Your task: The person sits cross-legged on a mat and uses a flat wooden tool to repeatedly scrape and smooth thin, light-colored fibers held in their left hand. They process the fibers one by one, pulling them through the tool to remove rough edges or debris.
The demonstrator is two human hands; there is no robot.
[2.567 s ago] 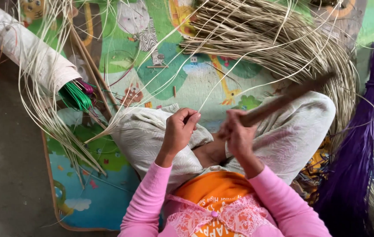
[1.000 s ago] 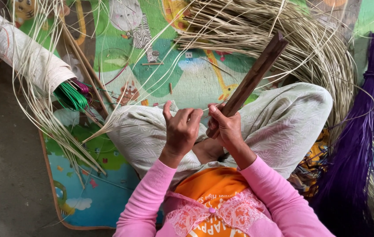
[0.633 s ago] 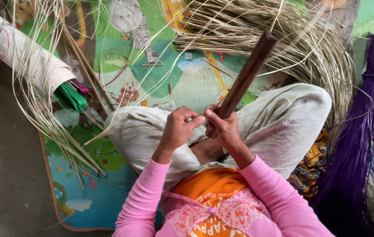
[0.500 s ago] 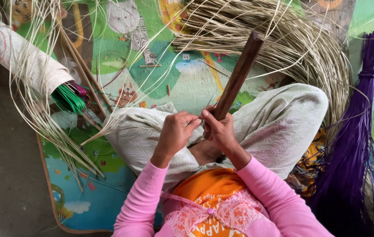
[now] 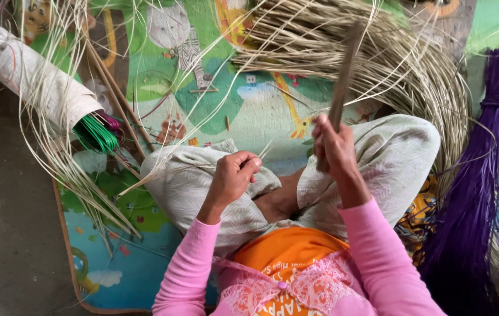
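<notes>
On colourful play mat (image 5: 214, 99), pale straw heap (image 5: 390, 52), purple bundle (image 5: 478, 193).

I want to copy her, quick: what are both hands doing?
Left hand: closed, pinching thin pale straw strands.
Right hand: closed around a dark brown stick, held upright.

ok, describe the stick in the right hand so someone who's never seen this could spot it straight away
Start at the big coil of pale straw at the top of the picture, above the person's knees. In front of it the right hand grips the lower end of a dark brown stick, which points up and away. It is the only thick, straight, dark piece among thin pale strands, and looks motion-blurred.
</notes>
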